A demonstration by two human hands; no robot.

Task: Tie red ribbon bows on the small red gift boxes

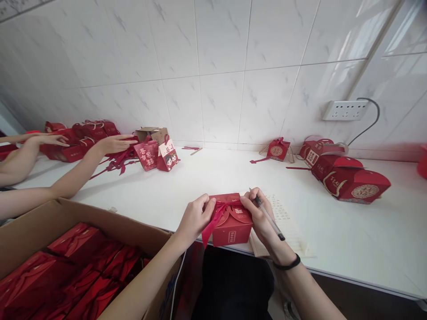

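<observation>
1. Red card forms the gift box (232, 234) between the person's two hands, near the table's front edge; a glossy red ribbon (218, 216) is bowed across its top.
2. The left hand (197, 216) grasps the ribbon between thumb and bent fingers at the box's near-left top, one loose tail hanging just beside it.
3. The right hand (259, 209) is closed around a pen (271, 221), which slants back toward the wrist, while its thumb and finger touch the box's right top edge; whether they also pinch the ribbon cannot be told.
4. Beside and partly beneath the right forearm lies a handwritten sheet (282, 211); a black band (288, 263) circles that wrist.
5. Left of the left forearm, a cardboard carton (31, 218) holds more red boxes.
6. Beyond the left hand stands a small box with cartoon figures (170, 160); farther left, a co-worker's hand (118, 143) reaches over ribbons.
7. Beyond the right hand stands a small red box (277, 151); farther right, a handled box (365, 191).
</observation>
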